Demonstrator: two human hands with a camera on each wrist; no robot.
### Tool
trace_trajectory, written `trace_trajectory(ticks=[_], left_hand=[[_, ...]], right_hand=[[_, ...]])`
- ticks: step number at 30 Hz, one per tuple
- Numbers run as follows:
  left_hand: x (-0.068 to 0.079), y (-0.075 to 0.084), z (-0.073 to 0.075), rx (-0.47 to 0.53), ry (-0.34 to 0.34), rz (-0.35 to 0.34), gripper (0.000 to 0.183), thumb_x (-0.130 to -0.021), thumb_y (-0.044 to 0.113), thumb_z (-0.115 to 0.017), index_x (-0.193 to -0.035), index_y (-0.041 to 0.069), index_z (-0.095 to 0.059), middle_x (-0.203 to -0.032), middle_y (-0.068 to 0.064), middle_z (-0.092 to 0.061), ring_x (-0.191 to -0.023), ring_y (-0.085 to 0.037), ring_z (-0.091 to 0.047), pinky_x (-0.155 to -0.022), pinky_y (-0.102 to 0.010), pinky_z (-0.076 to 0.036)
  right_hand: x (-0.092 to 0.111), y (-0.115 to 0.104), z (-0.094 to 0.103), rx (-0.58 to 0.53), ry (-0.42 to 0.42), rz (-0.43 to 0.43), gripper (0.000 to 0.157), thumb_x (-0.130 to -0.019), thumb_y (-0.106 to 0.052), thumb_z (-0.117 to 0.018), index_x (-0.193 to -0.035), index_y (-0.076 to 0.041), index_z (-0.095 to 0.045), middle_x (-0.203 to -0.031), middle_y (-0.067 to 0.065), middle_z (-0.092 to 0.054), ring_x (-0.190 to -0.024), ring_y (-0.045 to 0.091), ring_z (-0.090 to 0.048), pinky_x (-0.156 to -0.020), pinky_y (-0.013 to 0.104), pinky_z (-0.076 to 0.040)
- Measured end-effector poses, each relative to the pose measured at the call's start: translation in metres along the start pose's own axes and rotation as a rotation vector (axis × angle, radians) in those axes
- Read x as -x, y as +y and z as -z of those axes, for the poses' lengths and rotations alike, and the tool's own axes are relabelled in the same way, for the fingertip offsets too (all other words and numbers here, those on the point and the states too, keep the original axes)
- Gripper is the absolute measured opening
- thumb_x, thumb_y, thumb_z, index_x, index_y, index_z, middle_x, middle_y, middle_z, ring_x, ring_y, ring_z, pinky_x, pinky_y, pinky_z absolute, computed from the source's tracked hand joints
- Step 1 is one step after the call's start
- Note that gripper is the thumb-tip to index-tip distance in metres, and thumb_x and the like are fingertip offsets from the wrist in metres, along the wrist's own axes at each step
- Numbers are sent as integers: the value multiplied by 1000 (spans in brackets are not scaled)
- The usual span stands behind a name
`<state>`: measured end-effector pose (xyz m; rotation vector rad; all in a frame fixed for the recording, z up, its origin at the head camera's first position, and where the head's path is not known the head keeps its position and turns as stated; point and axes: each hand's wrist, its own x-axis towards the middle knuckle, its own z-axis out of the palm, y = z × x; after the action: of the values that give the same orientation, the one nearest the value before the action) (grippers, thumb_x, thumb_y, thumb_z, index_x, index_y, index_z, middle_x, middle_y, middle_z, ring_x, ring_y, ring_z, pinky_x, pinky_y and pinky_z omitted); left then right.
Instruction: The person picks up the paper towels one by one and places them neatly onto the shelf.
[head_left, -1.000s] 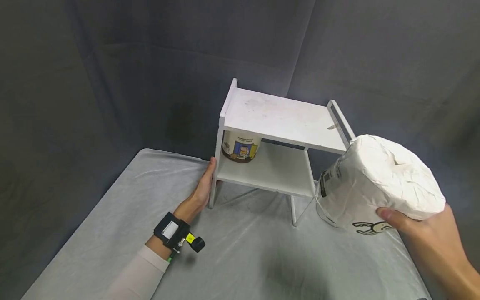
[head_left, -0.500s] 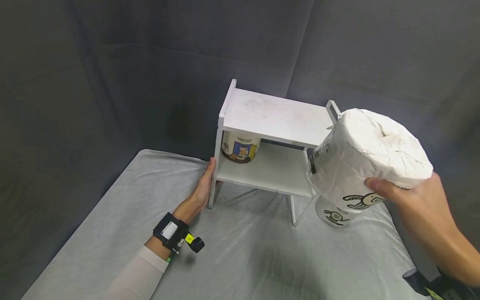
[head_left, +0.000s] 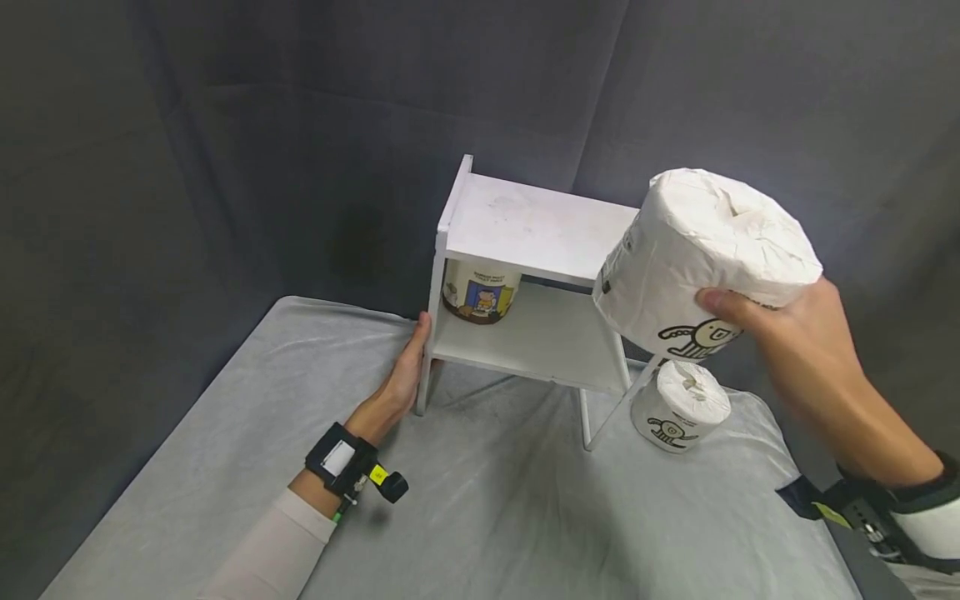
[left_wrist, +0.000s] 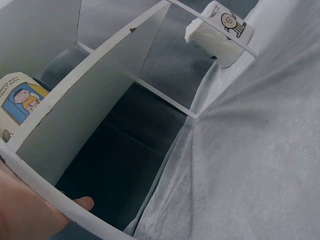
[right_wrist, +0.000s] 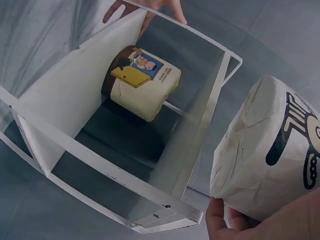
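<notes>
**One roll aloft in the right hand, left hand at the white shelf unit**

The fingers (right_wrist: 216, 215) of the right hand (head_left: 810, 333) grasp a wrapped toilet roll (head_left: 678, 275), the thumb laid across its near side. The forearm slants up from the lower right, and the roll tilts in the air at the right end of the shelf unit (head_left: 540, 229), apart from its frame in the right wrist view (the head view hides that end of the top board behind it). The left hand (head_left: 405, 367) reaches forward from the lower left, its fingers extended against the unit's left side frame (head_left: 437, 283) rather than clenched.

Three rolls show in all: the held one; an illustrated roll (head_left: 483, 296) standing at the left end of the lower board (head_left: 547, 346); and a smaller-looking roll (head_left: 678, 417) upright on the table (head_left: 487, 517), just beside the unit's right side. The unit is single, with two boards.

The held roll and the table roll each bear a black-outlined cartoon animal; their small lettering is too fine to read. The illustrated roll has a figure on blue and yellow, with "TOILET PAPER" below a line that seems to start "BAMBOO".

Each wrist carries one black strapped camera, the left camera (head_left: 341, 460) and the right camera (head_left: 862, 508). Pale grey cloth covers the table; a dark curtain (head_left: 375, 167) hangs behind.
</notes>
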<state>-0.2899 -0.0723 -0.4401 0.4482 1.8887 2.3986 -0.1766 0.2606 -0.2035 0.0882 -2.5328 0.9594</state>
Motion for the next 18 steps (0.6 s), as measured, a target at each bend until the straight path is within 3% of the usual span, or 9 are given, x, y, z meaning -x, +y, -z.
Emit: trace_trajectory(ticks=[8, 18], left_hand=[[2, 0, 1, -15, -6, -27, 84, -97, 67, -19, -159, 20, 10, -165, -2, 11, -150, -19, 11, -119, -49, 5], [1, 0, 3, -11, 18, -16, 92, -93, 72, -22, -159, 17, 12, -165, -3, 13, -149, -18, 11, -119, -48, 5]], right_hand=[[-21, -6, -13, -89, -8, -10, 48, -83, -36, -75, -126, -24, -57, -110, -9, -60, -98, 9, -52, -78, 29, -37], [-26, -25, -16, -139, -71, 13, 49, -85, -38, -71, -130, -24, -57, -117, -2, -61, -103, 13, -55, -82, 29, -40]])
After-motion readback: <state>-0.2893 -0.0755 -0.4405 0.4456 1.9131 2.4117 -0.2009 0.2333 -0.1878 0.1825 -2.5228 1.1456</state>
